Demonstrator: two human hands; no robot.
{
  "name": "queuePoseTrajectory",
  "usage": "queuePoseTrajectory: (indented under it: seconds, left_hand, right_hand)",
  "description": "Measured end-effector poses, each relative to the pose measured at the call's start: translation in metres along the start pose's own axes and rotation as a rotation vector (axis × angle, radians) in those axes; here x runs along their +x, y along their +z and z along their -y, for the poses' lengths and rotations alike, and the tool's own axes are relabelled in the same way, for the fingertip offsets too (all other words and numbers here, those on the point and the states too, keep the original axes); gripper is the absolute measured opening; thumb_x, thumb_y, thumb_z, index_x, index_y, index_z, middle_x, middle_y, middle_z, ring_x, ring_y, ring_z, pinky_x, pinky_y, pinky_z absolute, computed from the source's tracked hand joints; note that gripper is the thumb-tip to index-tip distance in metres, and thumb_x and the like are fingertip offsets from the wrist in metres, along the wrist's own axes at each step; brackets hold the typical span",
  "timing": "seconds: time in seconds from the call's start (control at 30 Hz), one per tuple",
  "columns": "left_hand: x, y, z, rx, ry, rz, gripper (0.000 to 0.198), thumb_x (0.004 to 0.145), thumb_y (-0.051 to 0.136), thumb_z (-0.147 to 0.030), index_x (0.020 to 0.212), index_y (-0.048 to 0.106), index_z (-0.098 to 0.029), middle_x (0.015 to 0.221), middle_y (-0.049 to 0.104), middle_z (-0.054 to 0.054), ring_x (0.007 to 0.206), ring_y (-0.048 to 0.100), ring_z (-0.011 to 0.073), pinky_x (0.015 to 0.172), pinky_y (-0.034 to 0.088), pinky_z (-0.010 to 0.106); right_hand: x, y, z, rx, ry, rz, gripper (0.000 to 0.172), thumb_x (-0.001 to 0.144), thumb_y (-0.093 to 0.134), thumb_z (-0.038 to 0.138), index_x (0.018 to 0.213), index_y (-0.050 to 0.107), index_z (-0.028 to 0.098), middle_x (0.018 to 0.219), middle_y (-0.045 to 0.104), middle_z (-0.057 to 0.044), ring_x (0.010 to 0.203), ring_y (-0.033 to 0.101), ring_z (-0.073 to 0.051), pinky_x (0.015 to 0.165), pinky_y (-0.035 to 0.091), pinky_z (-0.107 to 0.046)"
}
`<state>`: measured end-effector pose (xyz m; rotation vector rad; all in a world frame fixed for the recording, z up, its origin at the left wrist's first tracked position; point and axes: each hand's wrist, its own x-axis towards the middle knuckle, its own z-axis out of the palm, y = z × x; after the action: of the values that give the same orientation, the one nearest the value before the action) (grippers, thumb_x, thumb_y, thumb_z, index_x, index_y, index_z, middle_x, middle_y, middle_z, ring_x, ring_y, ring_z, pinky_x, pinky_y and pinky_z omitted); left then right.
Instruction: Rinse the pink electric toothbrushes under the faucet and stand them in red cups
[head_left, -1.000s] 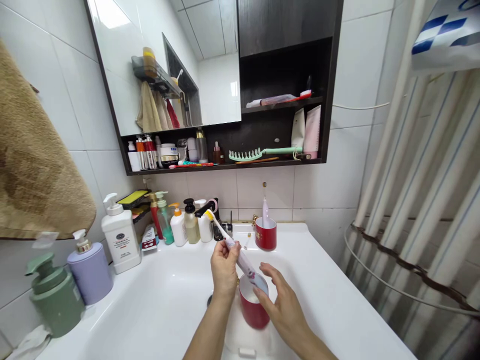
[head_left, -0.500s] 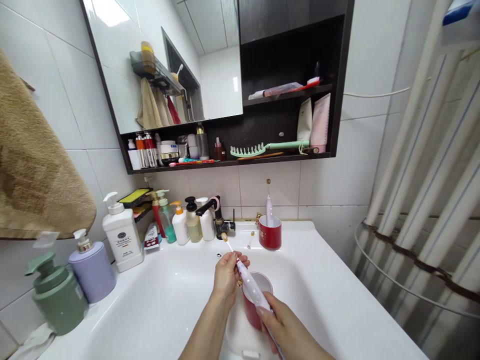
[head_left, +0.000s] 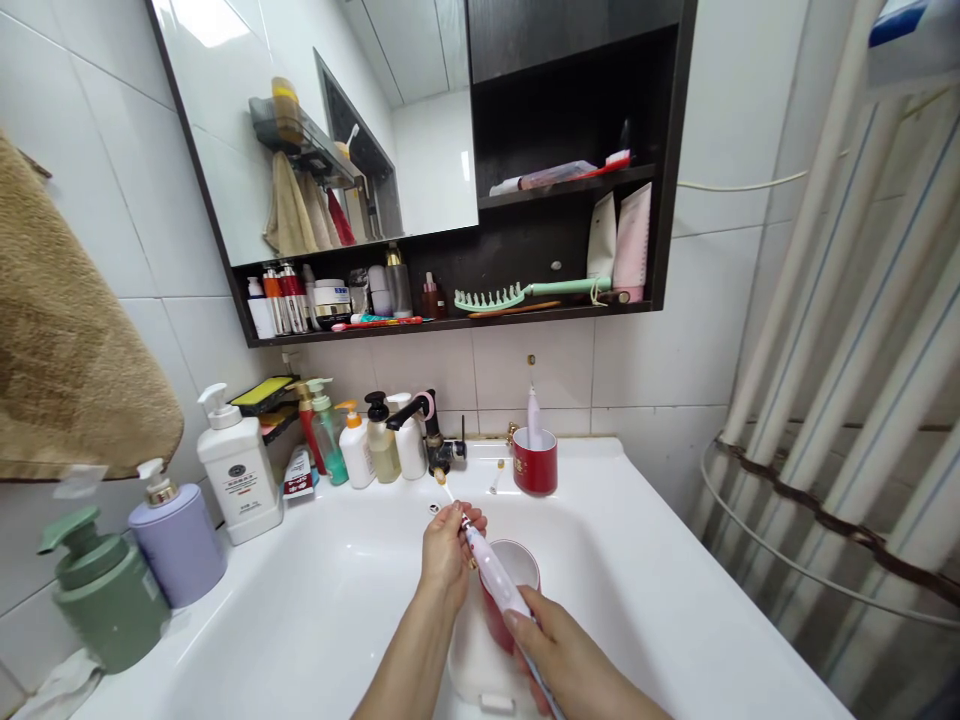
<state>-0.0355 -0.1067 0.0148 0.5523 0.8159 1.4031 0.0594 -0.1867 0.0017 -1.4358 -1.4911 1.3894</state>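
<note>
My right hand (head_left: 564, 658) grips the lower handle of a white and pink electric toothbrush (head_left: 491, 572) that slants up to the left over the white sink (head_left: 315, 610). My left hand (head_left: 448, 552) pinches its thin neck, just below the brush head near the black faucet (head_left: 427, 425). A red cup (head_left: 516, 572) with a white inside stands in the basin directly behind the toothbrush, between both hands.
A second red cup (head_left: 535, 462) with a toothbrush stands at the sink's back edge. Pump bottles (head_left: 234, 467) and a purple dispenser (head_left: 174, 540) line the left rim. A dark shelf (head_left: 450, 322) with a green comb hangs above. A brown towel (head_left: 67, 360) hangs left, a striped curtain (head_left: 862, 400) right.
My right hand has closed on the toothbrush handle, which was held only by the left hand before. The toothbrush has dropped lower, and its head now sits below the faucet.
</note>
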Motion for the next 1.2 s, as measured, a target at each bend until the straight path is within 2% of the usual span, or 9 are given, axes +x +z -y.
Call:
queuePoseTrajectory:
  seconds: [0.2, 0.37, 0.47, 0.57, 0.67, 0.8, 0.93, 1.07, 1.2]
  left_hand:
    - [0.000, 0.001, 0.000, -0.028, -0.010, -0.015, 0.007, 0.065, 0.049, -0.015, 0.058, 0.048, -0.013, 0.048, 0.054, 0.000, 0.044, 0.052, 0.0069, 0.048, 0.041, 0.018]
    - [0.002, 0.000, 0.001, -0.014, -0.028, -0.030, 0.008, 0.067, 0.046, -0.014, 0.059, 0.047, -0.012, 0.050, 0.053, 0.000, 0.044, 0.051, 0.0064, 0.047, 0.040, 0.017]
    - [0.010, -0.004, -0.001, 0.058, 0.022, -0.058, 0.009, 0.069, 0.043, -0.016, 0.061, 0.044, -0.013, 0.051, 0.052, -0.001, 0.046, 0.051, 0.0049, 0.050, 0.041, 0.016]
    - [0.028, -0.007, -0.005, 0.419, 0.109, -0.105, 0.012, 0.073, 0.036, -0.020, 0.063, 0.041, -0.015, 0.058, 0.054, 0.000, 0.050, 0.051, 0.0038, 0.055, 0.041, 0.016]
    - [0.056, -0.001, -0.003, 0.797, 0.077, -0.062, 0.013, 0.069, 0.040, -0.022, 0.058, 0.041, -0.016, 0.058, 0.056, 0.001, 0.046, 0.051, 0.0065, 0.050, 0.041, 0.020]
    - [0.098, 0.016, 0.010, 1.054, 0.042, -0.073, 0.017, 0.061, 0.048, -0.022, 0.047, 0.042, -0.017, 0.046, 0.053, 0.001, 0.044, 0.052, 0.0130, 0.046, 0.039, 0.024]
    - [0.129, 0.026, 0.019, 1.294, 0.099, -0.121, 0.017, 0.059, 0.049, -0.023, 0.044, 0.045, -0.017, 0.050, 0.056, 0.006, 0.063, 0.056, 0.0203, 0.057, 0.038, 0.028]
    - [0.132, 0.027, 0.021, 1.447, 0.231, -0.096, 0.014, 0.059, 0.050, -0.027, 0.056, 0.053, -0.014, 0.077, 0.058, 0.014, 0.084, 0.050, 0.0261, 0.070, 0.034, 0.033]
    - [0.115, 0.032, 0.030, 1.493, 0.350, -0.007, 0.019, 0.058, 0.052, -0.024, 0.075, 0.054, -0.015, 0.096, 0.052, 0.012, 0.092, 0.046, 0.0233, 0.077, 0.030, 0.032]
  right_hand:
    - [0.000, -0.001, -0.001, 0.086, 0.028, 0.069, 0.021, 0.074, 0.024, 0.039, 0.067, 0.031, 0.020, 0.054, 0.040, 0.007, 0.028, 0.033, -0.001, 0.028, 0.024, -0.015]
    - [-0.001, -0.001, 0.001, 0.065, 0.047, 0.050, 0.017, 0.075, 0.026, 0.034, 0.068, 0.031, 0.019, 0.052, 0.039, 0.007, 0.028, 0.033, -0.001, 0.027, 0.024, -0.014]
    - [-0.003, -0.001, 0.001, 0.109, 0.063, 0.063, 0.018, 0.075, 0.024, 0.034, 0.069, 0.031, 0.019, 0.052, 0.039, 0.007, 0.028, 0.032, -0.001, 0.027, 0.023, -0.014]
    - [-0.004, 0.000, -0.001, 0.079, 0.006, 0.014, 0.016, 0.074, 0.027, 0.032, 0.070, 0.033, 0.018, 0.047, 0.037, 0.008, 0.027, 0.029, -0.001, 0.028, 0.021, -0.014]
    - [-0.002, -0.001, -0.003, 0.090, -0.032, -0.010, 0.017, 0.073, 0.028, 0.032, 0.069, 0.034, 0.017, 0.047, 0.037, 0.008, 0.027, 0.028, -0.001, 0.029, 0.021, -0.015]
    - [0.002, -0.005, -0.005, 0.117, -0.095, -0.032, 0.023, 0.070, 0.030, 0.038, 0.072, 0.037, 0.016, 0.047, 0.039, 0.007, 0.032, 0.032, -0.002, 0.034, 0.025, -0.016]
    - [0.004, -0.009, -0.005, 0.113, -0.177, -0.041, 0.030, 0.067, 0.035, 0.042, 0.073, 0.040, 0.013, 0.044, 0.038, 0.006, 0.038, 0.034, -0.004, 0.039, 0.027, -0.017]
    - [0.006, -0.010, -0.006, 0.133, -0.193, -0.055, 0.030, 0.067, 0.036, 0.041, 0.076, 0.043, 0.013, 0.049, 0.039, 0.005, 0.039, 0.036, -0.004, 0.039, 0.028, -0.017]
    - [0.007, -0.010, -0.006, 0.142, -0.201, -0.067, 0.029, 0.067, 0.036, 0.040, 0.076, 0.042, 0.013, 0.050, 0.039, 0.004, 0.038, 0.036, -0.004, 0.038, 0.027, -0.017]
